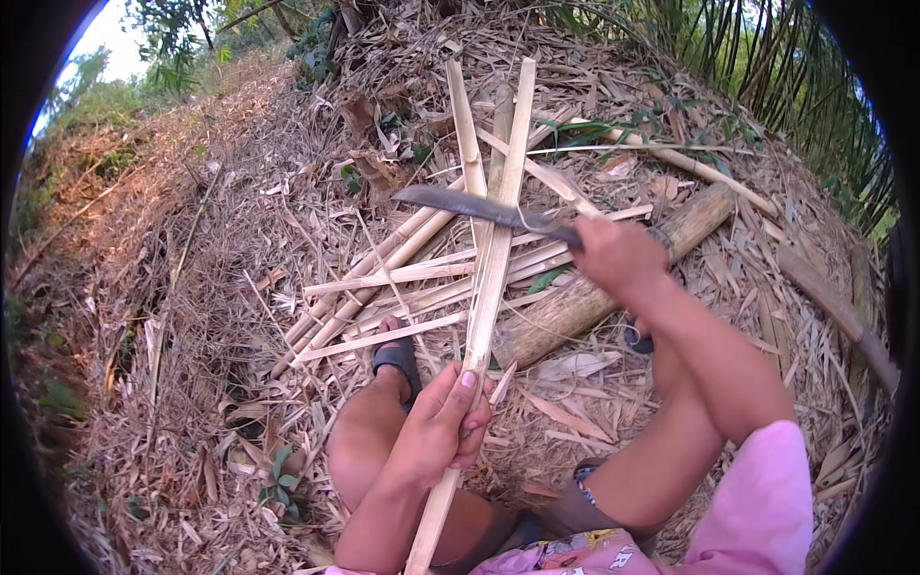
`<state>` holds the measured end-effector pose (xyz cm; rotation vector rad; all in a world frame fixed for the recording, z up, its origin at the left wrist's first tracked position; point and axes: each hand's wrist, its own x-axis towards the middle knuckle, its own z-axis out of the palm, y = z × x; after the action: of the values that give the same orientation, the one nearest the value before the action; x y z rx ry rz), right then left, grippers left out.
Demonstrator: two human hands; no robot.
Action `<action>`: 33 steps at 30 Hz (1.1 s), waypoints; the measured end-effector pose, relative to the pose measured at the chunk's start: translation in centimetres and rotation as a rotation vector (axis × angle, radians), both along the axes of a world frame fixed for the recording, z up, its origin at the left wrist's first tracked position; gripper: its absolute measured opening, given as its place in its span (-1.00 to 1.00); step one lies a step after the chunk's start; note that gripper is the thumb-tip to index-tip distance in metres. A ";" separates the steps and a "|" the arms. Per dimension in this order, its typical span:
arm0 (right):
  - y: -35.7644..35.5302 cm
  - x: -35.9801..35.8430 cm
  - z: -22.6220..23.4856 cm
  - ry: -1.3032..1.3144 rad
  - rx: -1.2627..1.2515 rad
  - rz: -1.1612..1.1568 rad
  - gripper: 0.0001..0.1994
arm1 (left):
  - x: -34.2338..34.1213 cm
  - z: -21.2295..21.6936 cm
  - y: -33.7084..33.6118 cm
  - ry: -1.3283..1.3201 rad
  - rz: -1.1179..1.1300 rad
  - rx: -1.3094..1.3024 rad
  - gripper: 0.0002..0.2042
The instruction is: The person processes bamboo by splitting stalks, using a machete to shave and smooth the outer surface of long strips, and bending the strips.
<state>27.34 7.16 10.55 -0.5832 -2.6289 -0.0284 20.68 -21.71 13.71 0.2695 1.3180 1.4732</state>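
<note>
My left hand (448, 417) is closed round a long split bamboo strip (492, 278), its pale inner face turned up. The strip runs from near my lap away to the far side. In my right hand (618, 251) is the dark handle of a machete (460, 203), whose long blade points left and lies across the strip, above or against it; I cannot tell if it touches. Behind the blade a second split piece (464, 120) forks away to the left of the strip. Several cut bamboo strips (402, 275) lie on the ground beyond my left hand.
A thick log (556, 321) lies slanting on the right, below my right hand. My sandalled left foot (398, 359) is beside the strips. Dry leaves and husks cover the sloping ground. A bamboo pole (709, 171) rests at the far right, and another pole (834, 307) lies nearer the right rim.
</note>
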 end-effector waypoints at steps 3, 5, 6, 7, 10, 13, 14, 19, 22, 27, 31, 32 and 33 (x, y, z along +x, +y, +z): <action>-4.6 0.2 -1.5 0.067 0.041 0.311 -0.84 | 0.1 -0.2 0.4 -0.012 0.064 0.015 -0.72; -6.1 -0.4 -1.1 0.083 0.086 0.432 -0.83 | 0.2 -0.2 0.0 -0.026 0.096 -0.002 -0.73; -6.2 -0.8 -0.9 0.086 0.116 0.445 -0.82 | 0.2 -0.1 -0.3 -0.030 0.111 -0.009 -0.73; -6.1 -1.1 -0.7 0.089 0.146 0.458 -0.82 | 0.1 -0.2 -0.9 -0.030 0.100 0.016 -0.73; -1.0 -1.9 -0.3 0.203 0.104 0.214 -0.81 | 1.0 -0.9 -4.0 -0.004 0.106 0.024 -0.74; 0.4 -1.6 -1.7 0.203 0.300 0.341 -0.93 | 3.0 -1.0 -6.1 -0.021 0.119 -0.049 -0.74; -0.2 -1.7 -1.9 0.210 0.279 0.358 -0.93 | 3.4 -1.0 -6.5 -0.069 0.126 -0.067 -0.74; -5.6 -2.2 -0.5 0.254 0.335 0.501 -0.92 | 3.9 -1.1 -7.4 0.024 0.190 -0.012 -0.72; -1.9 -2.8 -0.9 0.264 0.410 0.403 -0.94 | 6.1 -0.1 -8.9 0.040 0.190 -0.107 -0.71; 5.8 -0.2 0.1 0.092 -0.131 -0.153 -0.85 | 8.5 0.0 -12.0 0.057 0.159 -0.123 -0.73; 3.4 1.5 0.7 0.226 -0.240 -0.066 -0.86 | 7.4 -0.7 -10.3 0.116 0.128 -0.133 -0.69; 2.3 1.6 1.3 0.239 -0.257 -0.039 -0.87 | 7.0 -0.9 -9.6 0.113 0.122 -0.111 -0.70; 1.2 1.7 1.3 0.274 -0.234 0.026 -0.88 | 6.5 -0.8 -8.7 0.111 0.117 -0.088 -0.70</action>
<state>29.08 8.34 11.87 -0.5837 -2.3866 0.3465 27.14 -30.43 12.86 0.2220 1.5060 1.5109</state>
